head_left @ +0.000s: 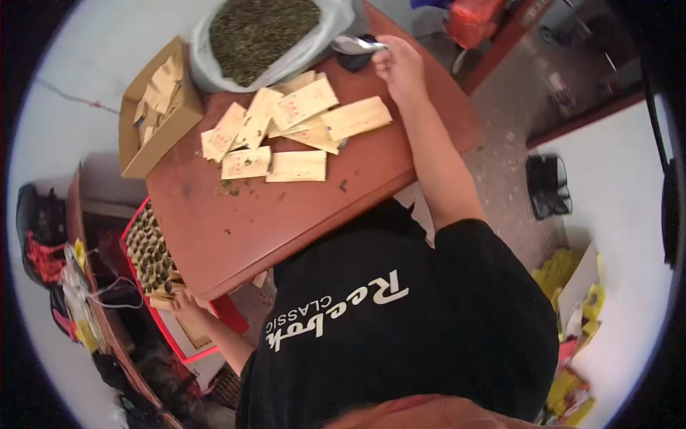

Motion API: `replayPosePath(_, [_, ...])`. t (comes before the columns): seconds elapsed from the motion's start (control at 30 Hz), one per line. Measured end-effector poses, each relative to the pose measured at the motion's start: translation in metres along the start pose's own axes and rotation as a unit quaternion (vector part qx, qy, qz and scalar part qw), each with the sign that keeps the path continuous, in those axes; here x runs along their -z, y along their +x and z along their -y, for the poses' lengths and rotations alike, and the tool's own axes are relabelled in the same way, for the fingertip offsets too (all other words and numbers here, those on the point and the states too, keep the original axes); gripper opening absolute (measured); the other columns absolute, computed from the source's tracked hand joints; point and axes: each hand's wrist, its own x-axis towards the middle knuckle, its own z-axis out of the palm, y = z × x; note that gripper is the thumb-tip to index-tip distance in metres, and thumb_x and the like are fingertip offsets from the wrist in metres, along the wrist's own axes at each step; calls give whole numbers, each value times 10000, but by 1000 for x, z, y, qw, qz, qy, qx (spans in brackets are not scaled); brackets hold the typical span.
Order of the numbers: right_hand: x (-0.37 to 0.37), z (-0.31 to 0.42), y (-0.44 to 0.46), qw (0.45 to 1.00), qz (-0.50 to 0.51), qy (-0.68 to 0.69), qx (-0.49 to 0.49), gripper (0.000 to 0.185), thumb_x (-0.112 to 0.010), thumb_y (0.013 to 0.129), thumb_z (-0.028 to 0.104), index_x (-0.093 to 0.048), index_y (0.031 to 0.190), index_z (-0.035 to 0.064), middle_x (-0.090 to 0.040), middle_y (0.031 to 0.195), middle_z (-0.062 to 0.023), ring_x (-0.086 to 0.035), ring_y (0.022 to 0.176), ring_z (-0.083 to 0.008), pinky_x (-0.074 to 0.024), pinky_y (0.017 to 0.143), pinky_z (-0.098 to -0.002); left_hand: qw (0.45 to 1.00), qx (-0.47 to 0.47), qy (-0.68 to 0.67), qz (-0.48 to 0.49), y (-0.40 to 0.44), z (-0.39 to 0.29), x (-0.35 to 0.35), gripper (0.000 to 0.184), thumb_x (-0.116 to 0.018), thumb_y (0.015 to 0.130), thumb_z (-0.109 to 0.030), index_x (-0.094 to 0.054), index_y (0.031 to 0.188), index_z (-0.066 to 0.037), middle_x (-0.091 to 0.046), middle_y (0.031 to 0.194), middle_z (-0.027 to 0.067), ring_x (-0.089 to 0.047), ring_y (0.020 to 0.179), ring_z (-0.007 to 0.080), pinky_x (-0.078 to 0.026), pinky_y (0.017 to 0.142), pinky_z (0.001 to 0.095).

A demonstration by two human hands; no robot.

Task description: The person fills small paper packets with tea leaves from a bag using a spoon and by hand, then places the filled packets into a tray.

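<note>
My right hand (401, 68) is closed on the handle of a metal spoon (357, 46), over a dark object at the table's far edge. To its left stands a clear plastic bag (204, 53) of dried dark green leaves (264, 36). Several flat cream paper packets (299, 166) with red print lie in a loose pile on the red-brown table (236, 222). My left hand (187, 307) is low at the left, its fingers closed on a paper packet in a red box (229, 314). Rows of upright packets with dark tops (150, 250) fill that box's far part.
An open cardboard box (168, 132) with more paper packets stands at the table's left edge. Leaf crumbs lie on the tabletop. Shelving with bags is at the far left. A black mesh basket (549, 186) and yellow items (561, 275) are on the right.
</note>
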Motion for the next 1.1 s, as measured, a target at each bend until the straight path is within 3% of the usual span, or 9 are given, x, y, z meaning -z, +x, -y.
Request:
replayPosePath(0.13, [-7,5,-2,999,-27,-28,-19,232,-517,953,212,-627,1023,20,-639,679,-100,-520,512,-117,-402,446,-229,967,-188,154,-79,-42,-41,-11,523,-656,810,-39,-501,1301,47,-597,1174,209,-597,1067,289,-521,869,391])
replayPosePath(0.2, [-9,5,-2,999,-34,-31,-16,230,-500,947,207,-627,1015,29,-644,674,-97,-534,516,-115,-416,444,-229,963,-249,101,-41,-53,-54,-25,473,-627,808,-22,-529,1261,72,-614,1140,199,-612,1028,271,-519,861,371])
replayPosePath(0.27, [-10,6,-3,999,-37,0,-30,197,-518,961,188,-639,1020,44,-634,668,-95,-529,486,-115,-389,408,-230,953,-274,118,55,-82,-86,-46,407,-616,817,1,-534,1201,105,-614,1129,177,-607,1017,259,-509,860,361])
replayPosePath(0.53, [-8,-4,3,999,-15,37,-37,198,-492,966,188,-618,991,36,-642,679,-108,-536,507,-125,-393,416,-246,899,-275,-23,339,-210,-168,-163,244,-653,885,-5,-573,1114,14,-624,1050,114,-602,955,182,-498,863,306])
replayPosePath(0.73, [-9,-8,1,999,37,3,-27,215,-504,969,205,-624,1003,29,-649,683,-102,-558,522,-125,-417,433,-248,704,-317,-75,631,-303,-234,-181,233,-600,896,65,-573,1112,-17,-605,1058,110,-602,958,168,-493,838,299])
replayPosePath(0.87, [-7,-15,6,998,60,-11,-24,225,-509,971,219,-632,1000,33,-651,685,-92,-563,525,-121,-425,439,-242,517,-453,-183,703,-339,-296,-166,484,-648,836,-58,-504,1296,-14,-582,1100,174,-608,905,274,-518,833,410])
replayPosePath(0.97, [-5,-17,11,998,65,-6,-17,222,-518,967,221,-635,998,35,-653,687,-91,-565,523,-125,-427,440,-240,461,-394,-311,732,-357,-317,-151,597,-678,811,-228,-493,1377,-188,-585,1107,177,-602,948,325,-492,788,468])
replayPosePath(1.03, [-5,-16,12,998,58,-7,-19,227,-517,964,222,-639,994,33,-652,687,-93,-566,519,-130,-427,439,-241,361,-324,-253,837,-355,-361,-139,635,-668,864,-295,-388,1432,-253,-457,1279,118,-487,1135,333,-455,870,516])
replayPosePath(1.1, [-3,-14,11,999,49,0,-19,232,-513,959,221,-643,990,32,-652,686,-96,-566,516,-133,-427,436,-243,131,-238,-245,931,-344,-394,-155,781,-626,958,-313,-132,1560,-256,-180,1606,88,-268,1438,394,-411,1031,588])
